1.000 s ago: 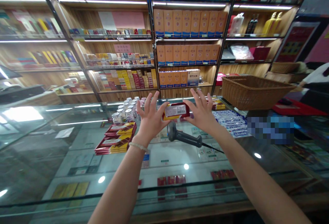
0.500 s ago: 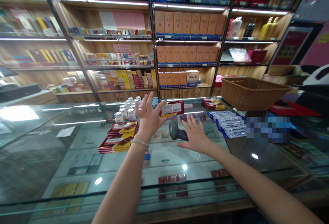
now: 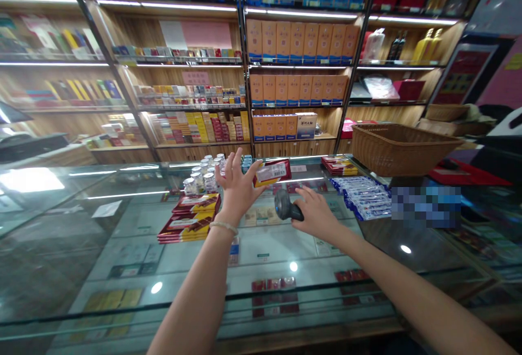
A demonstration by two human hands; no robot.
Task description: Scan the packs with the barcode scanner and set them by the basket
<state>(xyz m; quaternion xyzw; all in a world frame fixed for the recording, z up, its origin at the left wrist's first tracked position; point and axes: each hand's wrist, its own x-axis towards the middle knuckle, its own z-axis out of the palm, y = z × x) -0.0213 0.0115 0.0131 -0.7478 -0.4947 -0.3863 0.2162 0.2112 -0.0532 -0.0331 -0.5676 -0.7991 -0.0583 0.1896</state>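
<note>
- Red and yellow wrapping covers the pack (image 3: 272, 172), held up over the glass counter (image 3: 142, 213), barcode (image 3: 279, 172) side showing, right end slightly raised.
- Left hand (image 3: 237, 194): thumb and forefinger clamped on the pack's left end, the other fingers spread clear of it.
- Right hand (image 3: 320, 216): closed round the handle of the dark scanner (image 3: 282, 204), whose head sticks out toward the pack without touching it; how tight the grip is, I cannot tell.
- The pack should be light, fairly stiff along its length, its glossy film a little slippery. Whatever is inside may snap if squeezed mid-span, so an end or the narrow edges make the best hold.
- The scanner looks like hard plastic, heavier at the head; the handle is the place to take it.
- Left of the left hand lie stacked packs (image 3: 191, 219), with jars (image 3: 202, 178) just behind; blue sachets (image 3: 362, 197) lie beyond the right hand, near the basket (image 3: 399, 154).
</note>
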